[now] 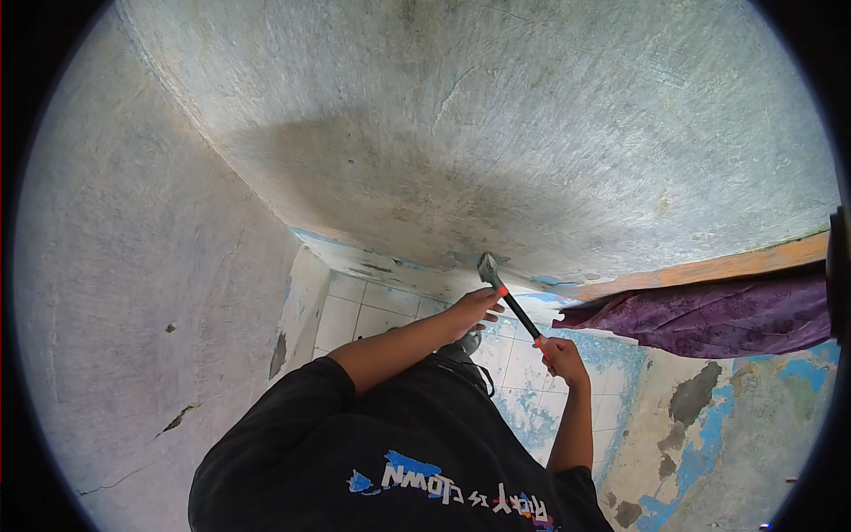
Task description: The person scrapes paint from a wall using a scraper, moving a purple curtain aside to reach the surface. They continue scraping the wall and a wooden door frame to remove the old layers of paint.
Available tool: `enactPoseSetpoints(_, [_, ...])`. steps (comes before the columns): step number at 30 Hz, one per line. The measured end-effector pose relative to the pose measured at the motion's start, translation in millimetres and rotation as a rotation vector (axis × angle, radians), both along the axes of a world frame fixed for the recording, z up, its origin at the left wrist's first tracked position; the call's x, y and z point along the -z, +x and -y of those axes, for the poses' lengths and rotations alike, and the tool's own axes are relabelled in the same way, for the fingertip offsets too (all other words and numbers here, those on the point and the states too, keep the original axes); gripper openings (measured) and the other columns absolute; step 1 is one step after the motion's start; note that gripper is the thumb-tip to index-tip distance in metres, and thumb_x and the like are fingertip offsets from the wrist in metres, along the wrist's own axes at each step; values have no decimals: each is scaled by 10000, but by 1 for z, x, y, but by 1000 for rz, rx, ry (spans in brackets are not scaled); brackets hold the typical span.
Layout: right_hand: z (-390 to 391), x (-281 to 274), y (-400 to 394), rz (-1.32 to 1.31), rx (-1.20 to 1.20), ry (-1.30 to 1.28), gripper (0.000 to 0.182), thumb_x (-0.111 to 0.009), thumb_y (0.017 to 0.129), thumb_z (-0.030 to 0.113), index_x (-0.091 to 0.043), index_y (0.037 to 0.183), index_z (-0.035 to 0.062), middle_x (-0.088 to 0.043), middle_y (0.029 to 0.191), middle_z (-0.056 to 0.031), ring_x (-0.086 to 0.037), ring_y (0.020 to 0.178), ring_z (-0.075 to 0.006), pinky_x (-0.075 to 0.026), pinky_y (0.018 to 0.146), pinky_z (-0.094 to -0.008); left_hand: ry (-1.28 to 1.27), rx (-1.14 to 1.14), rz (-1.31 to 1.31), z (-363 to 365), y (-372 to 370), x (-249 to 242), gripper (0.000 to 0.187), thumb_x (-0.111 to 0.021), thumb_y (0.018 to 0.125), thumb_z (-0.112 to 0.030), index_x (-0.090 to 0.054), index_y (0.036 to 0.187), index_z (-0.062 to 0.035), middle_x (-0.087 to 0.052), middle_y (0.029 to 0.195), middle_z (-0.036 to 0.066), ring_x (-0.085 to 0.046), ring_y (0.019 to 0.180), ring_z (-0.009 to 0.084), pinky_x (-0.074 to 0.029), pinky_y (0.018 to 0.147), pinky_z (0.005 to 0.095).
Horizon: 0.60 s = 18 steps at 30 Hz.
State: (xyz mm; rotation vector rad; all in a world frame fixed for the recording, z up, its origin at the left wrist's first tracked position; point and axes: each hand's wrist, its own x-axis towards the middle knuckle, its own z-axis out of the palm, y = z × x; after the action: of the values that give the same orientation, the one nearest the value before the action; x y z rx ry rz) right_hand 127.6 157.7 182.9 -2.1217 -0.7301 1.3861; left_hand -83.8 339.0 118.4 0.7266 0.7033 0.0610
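A scraper [520, 312] with a black shaft, orange-red bands and a wide metal head slants across the middle, its head up against the lower part of the grey plastered wall [399, 160]. My right hand [564, 358] is wrapped round the handle's lower end. Near the head, my left hand [477, 310] is at the upper shaft by the orange band, its thumb against the tool and its other fingers apart. Blue paint remnants and rough patches show on the wall around the metal head.
A purple cloth [709, 312] hangs at the right below an orange-brown ledge [709, 269]. White floor tiles [381, 306] with bluish-white debris lie below. A side wall [142, 266] stands at the left; peeling blue paint [700, 452] marks the wall at the lower right.
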Motion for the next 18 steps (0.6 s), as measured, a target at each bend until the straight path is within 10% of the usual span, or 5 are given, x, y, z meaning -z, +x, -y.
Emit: enactPoseSetpoints(18, [9,4,-6,235,18,169,373,-691,913,372,-671,754,36,-472,548,51,-385,473,-32,-290,431,-240,58,20,34,2,-2,-7,515,-485,965,-575,-495,1308,-191,-570,1194,31,-525,1053,179,-393,881,394])
